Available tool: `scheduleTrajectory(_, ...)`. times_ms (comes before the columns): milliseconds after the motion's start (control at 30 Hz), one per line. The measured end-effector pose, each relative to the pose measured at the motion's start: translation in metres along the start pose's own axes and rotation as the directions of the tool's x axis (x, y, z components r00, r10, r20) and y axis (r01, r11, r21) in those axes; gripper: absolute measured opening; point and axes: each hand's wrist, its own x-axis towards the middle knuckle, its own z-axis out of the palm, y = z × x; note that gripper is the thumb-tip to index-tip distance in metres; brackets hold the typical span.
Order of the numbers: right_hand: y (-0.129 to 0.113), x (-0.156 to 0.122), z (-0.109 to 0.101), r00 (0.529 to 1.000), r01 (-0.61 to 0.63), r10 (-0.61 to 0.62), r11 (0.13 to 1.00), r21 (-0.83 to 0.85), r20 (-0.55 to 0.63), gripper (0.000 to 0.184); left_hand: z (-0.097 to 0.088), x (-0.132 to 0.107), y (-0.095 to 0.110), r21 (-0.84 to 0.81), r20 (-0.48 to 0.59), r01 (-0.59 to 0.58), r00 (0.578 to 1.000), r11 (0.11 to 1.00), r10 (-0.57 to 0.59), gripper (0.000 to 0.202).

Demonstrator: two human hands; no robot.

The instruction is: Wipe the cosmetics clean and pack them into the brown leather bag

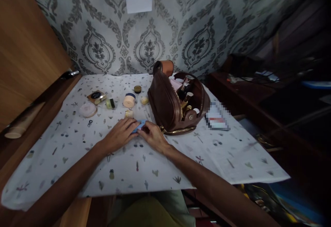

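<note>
My left hand [120,134] and my right hand [153,136] rest close together on the patterned white cloth [77,151], both pinching a small light-blue item [139,125] between their fingertips. What the blue item is I cannot make out. Just right of my hands stands an open brown leather toiletry bag [168,104] with several bottles and tubes upright inside it.
Behind my hands lie small cosmetics: a round pink compact [88,110], a cream jar with a dark lid [129,100], a small green-labelled pot [110,103], a flat brown case [96,96]. A blurred card [217,116] lies right of the bag. A cream tube [23,122] sits on the left ledge.
</note>
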Motion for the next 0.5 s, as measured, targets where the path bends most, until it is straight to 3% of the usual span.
scheduleTrajectory(167, -0.002, 0.003, -0.011, 0.999, -0.042, 0.039, 0.990, 0.135, 0.022, 0.032, -0.003, -0.011, -0.022, 0.056, -0.007, 0.080, 0.997, 0.995, -0.080, 0.032)
scheduleTrajectory(300, -0.004, 0.004, -0.014, 0.997, -0.074, 0.074, 0.985, 0.156, 0.004, 0.038, -0.019, -0.011, -0.027, -0.134, 0.054, 0.216, 0.976, 0.967, -0.211, 0.033)
scheduleTrajectory(500, 0.001, 0.004, -0.010, 0.998, -0.065, 0.070, 0.914, 0.400, 0.002, 0.042, -0.035, -0.002, -0.014, -0.393, 0.229, 0.467, 0.884, 0.792, -0.407, 0.038)
